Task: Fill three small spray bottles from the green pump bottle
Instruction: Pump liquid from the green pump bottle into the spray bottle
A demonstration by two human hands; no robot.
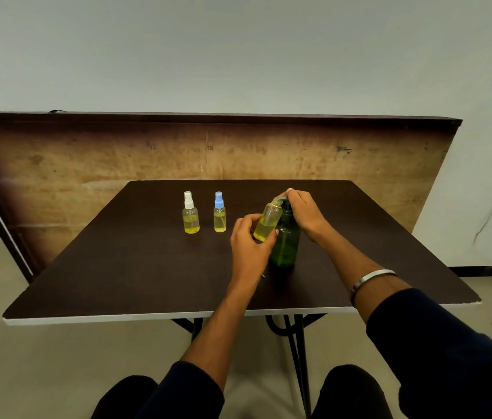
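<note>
The dark worktop (pixel 117 267) carries a green pump bottle (pixel 284 246), standing upright under the right hand (pixel 305 213), whose fingers (pixel 291 195) curl over its pump head. Just left of it, the left hand (pixel 249 240) holds a tilted, uncapped spray bottle (pixel 267 220), fingers clamped round it, its mouth at the spout. Farther left of both hands stand a blue-capped spray bottle (pixel 220 213) and a white-capped spray bottle (pixel 190 213), each holding yellow liquid.

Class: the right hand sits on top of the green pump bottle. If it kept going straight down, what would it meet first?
The right hand already presses the pump head of the green bottle, so it would meet that first. Depth is unclear, but the tilted open bottle in the left hand sits under the spout, beside that path.
</note>
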